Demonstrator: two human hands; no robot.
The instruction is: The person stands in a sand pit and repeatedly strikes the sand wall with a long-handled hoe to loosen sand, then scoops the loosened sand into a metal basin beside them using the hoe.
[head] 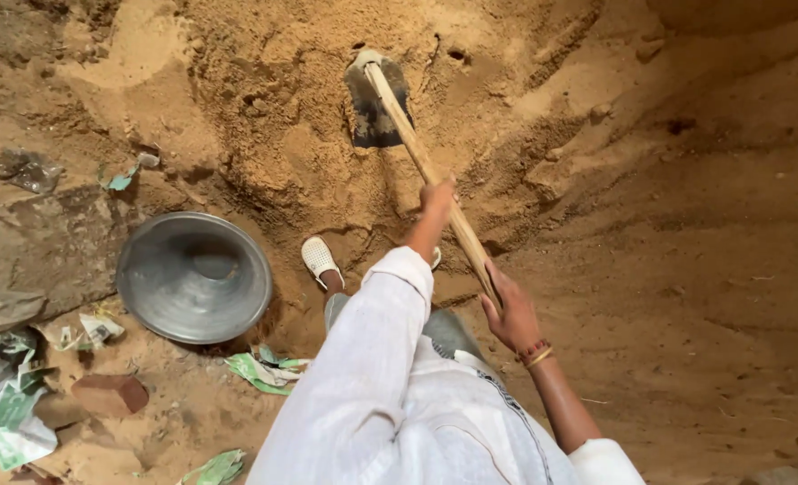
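Observation:
I hold a hoe with a long wooden handle (417, 148) in both hands. My left hand (436, 199) grips the handle higher up, toward the blade. My right hand (511, 313), with bangles at the wrist, grips the handle's near end. The dark metal blade (376, 106) rests flat on the heap of loose sand (273, 99) ahead of me. A round metal pan (192, 277) sits empty on the ground to the left of my white shoe (318, 259).
A red brick (110, 393) lies at the lower left among torn green-and-white paper scraps (8, 413). More scraps (264, 370) lie by my leg. A small piece of debris (29, 169) is at the far left. Packed sandy ground (686, 287) slopes to the right.

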